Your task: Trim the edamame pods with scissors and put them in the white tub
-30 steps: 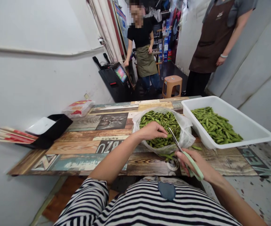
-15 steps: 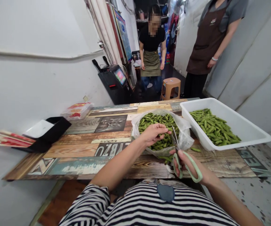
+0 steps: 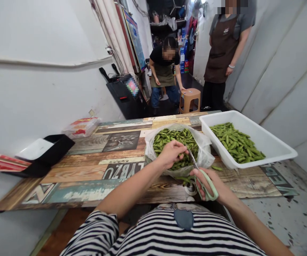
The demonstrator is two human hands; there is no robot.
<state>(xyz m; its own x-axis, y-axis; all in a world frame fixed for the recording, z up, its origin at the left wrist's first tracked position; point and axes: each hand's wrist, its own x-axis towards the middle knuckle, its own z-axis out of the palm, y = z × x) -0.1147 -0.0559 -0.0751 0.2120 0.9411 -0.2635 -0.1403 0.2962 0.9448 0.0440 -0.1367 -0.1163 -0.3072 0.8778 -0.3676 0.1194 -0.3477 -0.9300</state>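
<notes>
A clear plastic bag (image 3: 206, 157) full of green pods (image 3: 166, 137) lies open on the wooden-patterned table (image 3: 84, 165). Over the pods, my left hand (image 3: 172, 153) is closed in a pinch; a pod appears to be between its fingertips, mostly hidden. My right hand (image 3: 209, 183) grips scissors with pale green handles (image 3: 214, 195). Their blades (image 3: 192, 159) are nearly closed, with the tips at my left fingertips. To the right stands a white tub (image 3: 272, 149) with many green pods (image 3: 236, 142) inside. A few loose pods lie beside the bag.
A black holder (image 3: 50, 154) with red-and-white sticks (image 3: 6, 163) and a plastic packet (image 3: 81, 127) are at the left. Behind the table are a black machine (image 3: 125, 96), an orange stool (image 3: 190, 100), a bending person (image 3: 164, 67) and a standing person in an apron (image 3: 221, 49).
The scissor blades and handles have closed together at my left fingertips. The person at the back has bent down and put a hand on the stool. The view has shifted slightly.
</notes>
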